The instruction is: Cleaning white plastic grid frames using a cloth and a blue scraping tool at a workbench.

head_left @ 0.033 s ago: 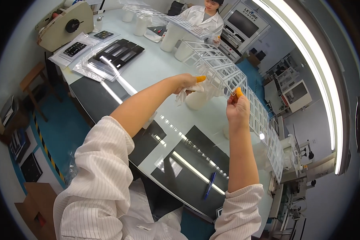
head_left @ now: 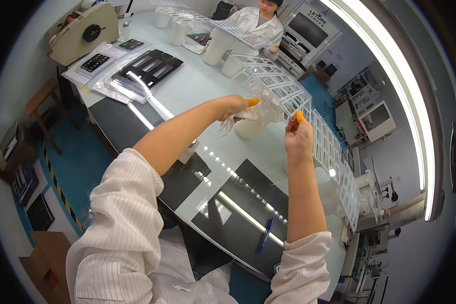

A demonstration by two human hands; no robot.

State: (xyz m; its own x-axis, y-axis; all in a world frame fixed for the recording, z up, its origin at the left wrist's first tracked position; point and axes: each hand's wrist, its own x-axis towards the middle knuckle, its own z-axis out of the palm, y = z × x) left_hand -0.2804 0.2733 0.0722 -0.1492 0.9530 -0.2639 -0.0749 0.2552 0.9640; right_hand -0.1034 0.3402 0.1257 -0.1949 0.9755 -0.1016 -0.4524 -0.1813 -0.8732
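My left hand (head_left: 234, 105), an orange cover on one fingertip, is closed around a crumpled white cloth (head_left: 232, 124). It is beside a clear panel with white outlined rectangles (head_left: 278, 81), which lies raised over white tubs. At the panel's near corner my right hand (head_left: 299, 136), also wearing an orange finger cover, pinches the edge between thumb and fingers. One white tub (head_left: 249, 127) stands just below my left hand. Similar white-outlined panels (head_left: 325, 144) continue to the right and toward the back.
Black framed sheets (head_left: 152, 66) in clear film lie on the table's left. A blue pen (head_left: 266, 235) rests on a dark mat (head_left: 243, 218) in front. Across the table stands a co-worker in a white coat (head_left: 253, 23). A beige machine (head_left: 81, 33) sits back left.
Both hands have shifted very slightly to the left, and the cloth with the left one. The panel looks almost unmoved.
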